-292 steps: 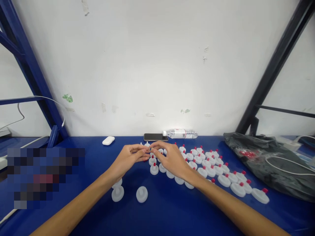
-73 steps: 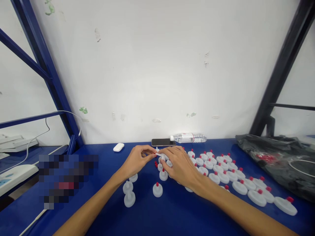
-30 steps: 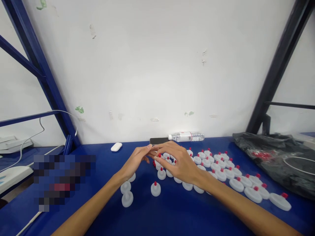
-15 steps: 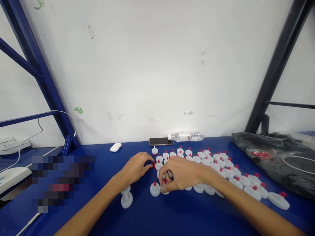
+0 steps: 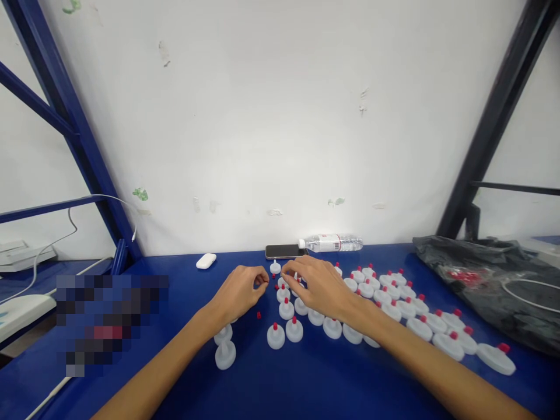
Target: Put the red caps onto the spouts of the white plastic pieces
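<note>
My left hand point(image 5: 242, 294) is above the table's middle, with thumb and forefinger pinched together. Whatever lies between those fingertips is too small to make out. Just to the right, my right hand point(image 5: 322, 287) reaches over the group of white nozzle lids, fingers curved and slightly apart, with no object visible in them. Its fingertips are close to a white nozzle lid without a red tip point(image 5: 275, 268). A loose red tip cap point(image 5: 258, 315) lies below my left fingers. Two red-tipped lids point(image 5: 275, 336) stand nearest me. Untipped lids point(image 5: 225, 356) are partly behind my left wrist.
Rows of red-tipped lids point(image 5: 419, 328) spread rightward across the blue table point(image 5: 280, 388). Along the wall are a phone point(image 5: 284, 251), a water bottle point(image 5: 332, 242) and a white case point(image 5: 206, 261). A black plastic bag point(image 5: 476, 291) with red caps lies at right.
My right hand has left the near lid and moved up and away from me. My left hand has shifted slightly left, and a loose red cap now shows below it.
</note>
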`<act>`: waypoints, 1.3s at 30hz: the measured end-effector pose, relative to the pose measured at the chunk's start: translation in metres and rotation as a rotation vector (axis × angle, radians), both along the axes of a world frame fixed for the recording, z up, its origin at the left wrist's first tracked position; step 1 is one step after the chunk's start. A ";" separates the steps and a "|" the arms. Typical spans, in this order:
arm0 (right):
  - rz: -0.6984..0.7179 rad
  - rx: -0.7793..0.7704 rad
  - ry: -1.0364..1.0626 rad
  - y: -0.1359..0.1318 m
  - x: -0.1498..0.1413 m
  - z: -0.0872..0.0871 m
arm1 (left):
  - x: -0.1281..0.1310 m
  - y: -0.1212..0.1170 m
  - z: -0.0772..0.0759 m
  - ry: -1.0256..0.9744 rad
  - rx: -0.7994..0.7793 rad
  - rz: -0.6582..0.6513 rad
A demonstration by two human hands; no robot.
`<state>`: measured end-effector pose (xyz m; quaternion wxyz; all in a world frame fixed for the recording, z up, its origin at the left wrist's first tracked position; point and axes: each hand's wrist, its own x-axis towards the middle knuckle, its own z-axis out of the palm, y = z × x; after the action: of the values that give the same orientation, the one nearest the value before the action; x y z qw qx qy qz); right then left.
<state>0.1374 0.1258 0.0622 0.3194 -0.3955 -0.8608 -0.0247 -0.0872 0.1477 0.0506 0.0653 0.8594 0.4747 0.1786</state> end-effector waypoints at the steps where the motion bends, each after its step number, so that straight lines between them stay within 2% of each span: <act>1: 0.003 0.011 -0.007 0.000 0.000 -0.001 | -0.001 0.001 0.001 -0.010 0.005 -0.007; 6: 0.043 0.058 -0.034 0.001 0.000 -0.004 | -0.005 0.004 0.003 -0.047 0.037 -0.015; 12: -0.019 0.097 -0.045 0.006 0.003 -0.003 | -0.004 0.011 0.004 -0.100 0.041 -0.019; 16: -0.044 0.127 -0.052 0.008 0.005 0.001 | 0.010 0.038 0.004 -0.146 0.018 -0.049; 20: -0.051 0.145 -0.049 0.008 0.006 0.002 | 0.028 0.073 -0.002 -0.166 -0.052 -0.078; 24: -0.073 0.144 -0.021 0.008 0.007 0.004 | 0.028 0.087 -0.005 -0.218 -0.130 -0.064; 27: -0.088 0.142 0.020 0.009 0.008 0.004 | 0.020 0.078 0.004 -0.322 -0.164 -0.028; 32: -0.050 0.151 0.086 0.007 0.005 0.000 | 0.018 0.033 0.024 -0.551 -0.233 -0.016; 36: -0.006 0.163 0.127 0.005 -0.002 -0.006 | 0.029 0.004 0.022 -0.717 -0.297 -0.039; 39: -0.001 0.174 0.138 0.004 -0.005 -0.007 | 0.030 0.000 0.017 -0.833 -0.307 -0.034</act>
<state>0.1324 0.1294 0.0554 0.4110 -0.3677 -0.8311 -0.0722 -0.0571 0.1479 0.0678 0.3809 0.7020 0.4147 0.4361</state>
